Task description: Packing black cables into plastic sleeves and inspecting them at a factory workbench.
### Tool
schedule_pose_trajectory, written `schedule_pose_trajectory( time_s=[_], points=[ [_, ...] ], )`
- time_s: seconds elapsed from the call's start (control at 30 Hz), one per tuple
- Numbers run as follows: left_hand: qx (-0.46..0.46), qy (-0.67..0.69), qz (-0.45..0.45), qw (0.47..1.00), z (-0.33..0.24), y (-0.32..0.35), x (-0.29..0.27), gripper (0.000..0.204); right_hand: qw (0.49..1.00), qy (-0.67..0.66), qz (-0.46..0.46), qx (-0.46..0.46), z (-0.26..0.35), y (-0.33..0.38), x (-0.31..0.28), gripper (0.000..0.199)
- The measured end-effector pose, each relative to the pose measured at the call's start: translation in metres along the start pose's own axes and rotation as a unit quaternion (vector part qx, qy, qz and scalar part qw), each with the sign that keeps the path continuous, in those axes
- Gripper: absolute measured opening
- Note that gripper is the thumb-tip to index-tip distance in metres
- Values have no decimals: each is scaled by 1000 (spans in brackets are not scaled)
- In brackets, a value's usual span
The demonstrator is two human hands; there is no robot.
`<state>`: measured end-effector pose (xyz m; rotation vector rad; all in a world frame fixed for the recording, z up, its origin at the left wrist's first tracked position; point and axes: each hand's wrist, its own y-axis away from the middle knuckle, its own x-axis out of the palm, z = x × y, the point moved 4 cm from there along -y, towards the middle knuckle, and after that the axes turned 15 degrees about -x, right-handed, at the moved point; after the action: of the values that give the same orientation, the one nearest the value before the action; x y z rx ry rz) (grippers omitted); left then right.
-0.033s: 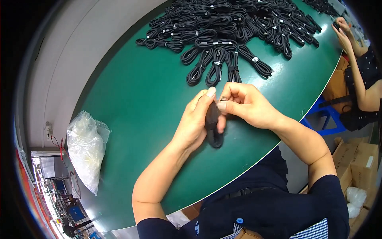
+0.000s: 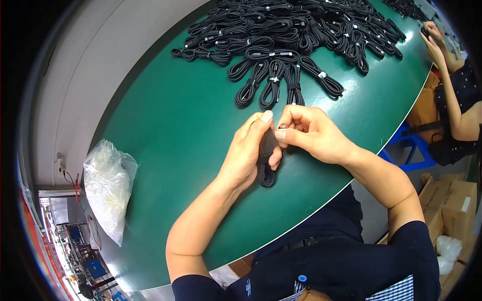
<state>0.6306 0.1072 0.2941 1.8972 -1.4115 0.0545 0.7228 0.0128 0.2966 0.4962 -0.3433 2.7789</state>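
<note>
A coiled black cable (image 2: 266, 175) is gripped in my left hand (image 2: 246, 148), whose thumb lies along its top while the fingers wrap beneath. The lower loop of the coil hangs out below that hand, above the green table. My right hand (image 2: 311, 133) is closed in a pinch beside it, thumb against forefinger. Between those fingertips shows a small metallic end (image 2: 282, 126), which looks like the cable's plug. Just beyond my hands lie several finished-looking black cable coils (image 2: 271, 84), some with pale bands round the middle.
A big heap of black coiled cables (image 2: 296, 25) covers the far side of the green table (image 2: 170, 130). A clear plastic bag (image 2: 108, 185) stands at the left edge. On the right sit another person (image 2: 447, 75) handling something dark, a blue stool (image 2: 411, 150) and cardboard boxes (image 2: 452, 205).
The lower loop of the held coil has swung slightly left, and the left fingers under it have shifted a little. My right hand stays in nearly the same place.
</note>
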Motion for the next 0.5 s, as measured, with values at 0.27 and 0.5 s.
schedule_pose_trajectory(
  time_s=[0.27, 0.5],
  points=[
    [-41, -143, 18, 989, -12, 4, 3, 35, 989, 89, -94, -72, 14, -10, -37, 19],
    [-6, -179, 35, 983, -6, -4, 11, 31, 994, 95, -55, -24, 13, 5, -36, 10]
  ],
)
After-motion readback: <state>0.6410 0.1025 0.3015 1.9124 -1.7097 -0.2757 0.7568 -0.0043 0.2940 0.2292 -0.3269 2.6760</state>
